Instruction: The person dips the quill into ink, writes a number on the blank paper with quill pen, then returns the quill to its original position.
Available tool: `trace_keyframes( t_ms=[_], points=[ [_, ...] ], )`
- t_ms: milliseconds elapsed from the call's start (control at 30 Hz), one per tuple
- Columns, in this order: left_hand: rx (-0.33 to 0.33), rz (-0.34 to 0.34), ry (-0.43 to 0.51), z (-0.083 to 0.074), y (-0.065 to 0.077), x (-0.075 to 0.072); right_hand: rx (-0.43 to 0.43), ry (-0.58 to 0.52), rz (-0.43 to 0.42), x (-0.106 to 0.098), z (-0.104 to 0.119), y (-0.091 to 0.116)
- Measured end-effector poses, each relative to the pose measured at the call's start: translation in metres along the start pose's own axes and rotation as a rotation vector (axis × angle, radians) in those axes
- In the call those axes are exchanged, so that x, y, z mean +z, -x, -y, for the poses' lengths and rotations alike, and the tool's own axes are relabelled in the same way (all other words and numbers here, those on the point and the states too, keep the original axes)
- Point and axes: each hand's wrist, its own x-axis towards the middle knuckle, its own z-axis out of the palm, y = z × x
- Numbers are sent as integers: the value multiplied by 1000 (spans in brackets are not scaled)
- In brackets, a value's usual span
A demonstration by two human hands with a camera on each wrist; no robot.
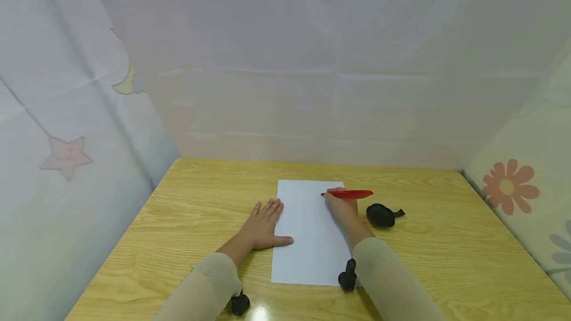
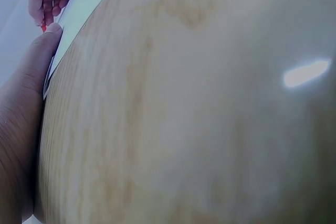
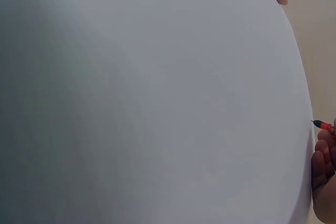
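Note:
A plain white sheet of paper lies on the wooden table, its long side running away from me. Flat along its left edge rests my left hand, fingers straight, with the thumb reaching onto the sheet. Near the upper right of the paper, my right hand pinches a red pen with a dark tip and a broad, feather-like back end. In the right wrist view the pen tip is close over the sheet. The left wrist view shows the left thumb at the paper's edge.
A rounded black object with a short tail lies right of the right hand. Small black pieces sit by the cuffs of both sleeves. Light cloth with printed shapes hangs behind and beside the table.

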Motion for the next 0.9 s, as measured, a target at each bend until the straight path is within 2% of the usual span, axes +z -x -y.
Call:
trace_keyframes(
  t_ms=[100,167,300,333,400,433,533,667,833,900],
  points=[
    [0,-4,7,0,0,1,18,-20,19,0,1,0],
    [-2,-4,9,0,0,1,52,-74,30,-1,3,0],
    [-2,-3,3,0,-1,1,162,-355,50,0,5,-3],
    [-3,-1,-2,-1,-1,0,171,-364,48,-1,5,-3],
    [-6,2,-16,-2,0,-2,165,-332,50,-1,5,-4],
    [-7,2,-22,-2,0,-3,142,-256,51,-1,5,-3],
    [-13,5,-36,-3,1,-4,117,-139,40,-1,4,-2],
    [-16,6,-37,-4,1,-4,131,-159,46,0,3,-1],
    [-6,3,-20,-2,0,-2,91,-52,46,1,3,0],
    [-2,3,-17,-2,0,-1,82,-49,49,1,3,0]
  ],
)
